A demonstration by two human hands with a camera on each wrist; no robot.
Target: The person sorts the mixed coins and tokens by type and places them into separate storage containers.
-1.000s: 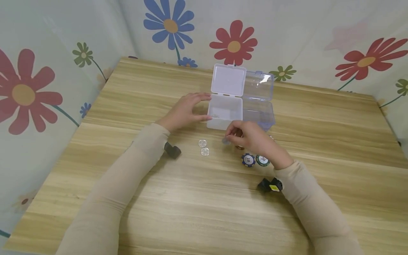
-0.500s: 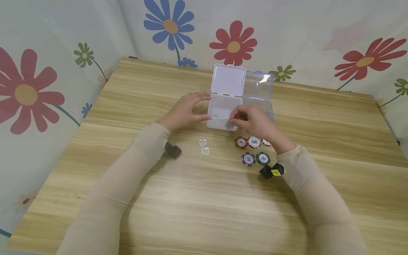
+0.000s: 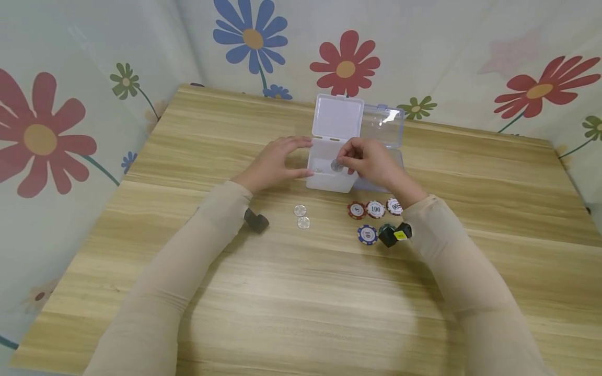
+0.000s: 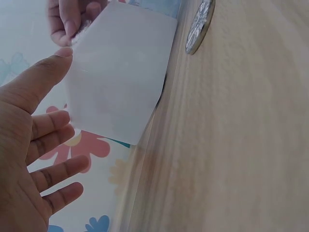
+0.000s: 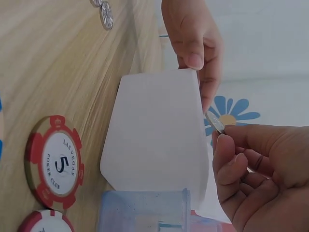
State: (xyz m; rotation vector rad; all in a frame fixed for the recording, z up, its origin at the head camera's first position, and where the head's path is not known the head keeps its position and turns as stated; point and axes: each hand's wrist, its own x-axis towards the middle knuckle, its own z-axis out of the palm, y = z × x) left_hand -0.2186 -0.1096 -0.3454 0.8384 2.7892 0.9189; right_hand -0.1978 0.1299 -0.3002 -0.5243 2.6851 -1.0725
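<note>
My right hand point(image 3: 371, 161) pinches a silver coin point(image 3: 336, 165) between thumb and fingertips, over the open white box point(image 3: 329, 183). In the right wrist view the held coin point(image 5: 215, 123) tilts just above the box rim. My left hand point(image 3: 275, 163) has its fingers extended, thumb and fingertips at the box's left side. The left wrist view shows that thumb point(image 4: 46, 77) at the rim. Something small and silvery lies inside the box. Two more silver coins point(image 3: 300, 210) lie on the table in front of it.
A clear bluish box point(image 3: 382, 125) with its lid raised stands right against the white one, partly behind my right hand. Several poker chips point(image 3: 367, 235) lie in two rows at the front right; the wrist camera overlaps a green one. A flowered curtain point(image 3: 451, 47) hangs behind the table.
My right hand has lifted the coin from the table in front, up and over the white box. The chips under that hand have come into view. The left hand stays put.
</note>
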